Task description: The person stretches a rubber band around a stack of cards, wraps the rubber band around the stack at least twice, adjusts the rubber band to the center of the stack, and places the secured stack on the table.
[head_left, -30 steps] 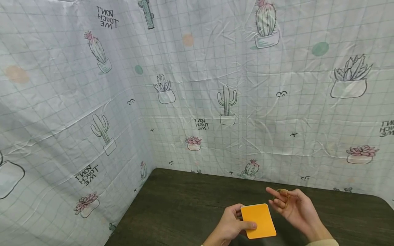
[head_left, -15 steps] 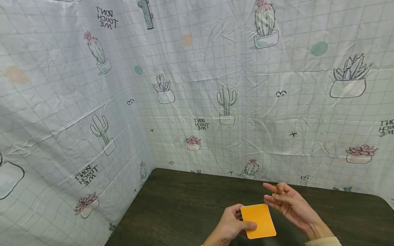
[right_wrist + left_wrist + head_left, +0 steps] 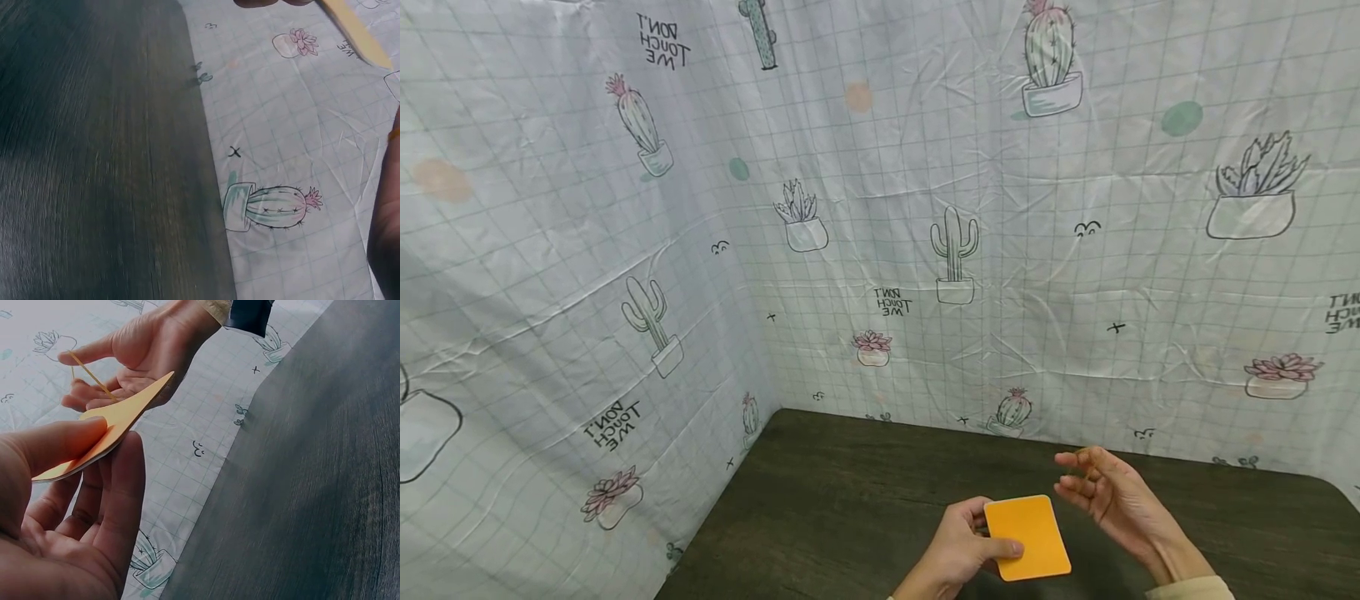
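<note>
My left hand (image 3: 957,546) holds a thin square stack of orange cards (image 3: 1036,536) by its left side, thumb on top and fingers underneath. From the side, in the left wrist view, the cards (image 3: 131,412) look slightly bowed with a pale lower edge. Just right of them my right hand (image 3: 1123,504) is raised, palm turned toward the cards. A thin yellow rubber band (image 3: 92,376) is looped over its spread digits and stretched between them. Only part of the right hand (image 3: 386,212) shows in the right wrist view, with a bit of the band across a finger.
A dark wood-grain table (image 3: 850,492) lies beneath both hands. White grid-patterned fabric (image 3: 820,283) with cactus drawings hangs behind the table and along its left side. A dark band (image 3: 249,315) sits around the right wrist.
The right hand's digits have spread, shifting the rubber band over them; the hand first rose slightly leftward, then drew back a little right. The left hand with the cards stayed nearly still.
</note>
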Demonstrator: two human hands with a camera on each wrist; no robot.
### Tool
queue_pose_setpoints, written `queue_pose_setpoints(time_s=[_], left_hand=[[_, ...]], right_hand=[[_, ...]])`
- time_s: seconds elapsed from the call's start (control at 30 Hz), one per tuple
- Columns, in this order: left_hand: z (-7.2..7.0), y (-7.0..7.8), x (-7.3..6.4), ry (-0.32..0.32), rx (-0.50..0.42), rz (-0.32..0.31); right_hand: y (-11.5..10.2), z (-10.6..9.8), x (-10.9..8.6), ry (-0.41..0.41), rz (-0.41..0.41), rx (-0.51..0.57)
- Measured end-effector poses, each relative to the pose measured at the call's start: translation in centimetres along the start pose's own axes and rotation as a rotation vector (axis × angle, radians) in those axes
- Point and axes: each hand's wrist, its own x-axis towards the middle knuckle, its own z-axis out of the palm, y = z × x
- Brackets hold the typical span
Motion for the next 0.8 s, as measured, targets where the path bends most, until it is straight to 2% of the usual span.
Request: queue_pose_setpoints(time_s=[0.2, 0.33, 0.6, 0.67, 0.8], left_hand=[[-0.1, 0.0, 0.0, 0.018, 0.017, 0.022], [-0.2, 0.0, -0.1, 0.008, -0.003, 0.027], [-0.3, -0.1, -0.1, 0.031, -0.004, 0.031], [-0.3, -0.1, 0.0, 0.032, -0.006, 0.035], [-0.3, 0.0, 0.1, 0.049, -0.003, 0.049]], right_hand=[[-0.3, 0.1, -0.1, 0.002, 0.017, -0.161], [-0.6, 0.3, -0.1, -0.055, 0.032, -0.224], [-0.9, 1.1, 0.1, -0.160, 0.129, -0.385], [-0.8, 1.4, 0.1, -0.168, 0.144, -0.440], [-0.5, 2.0, 0.1, -0.135, 0.203, -0.540]])
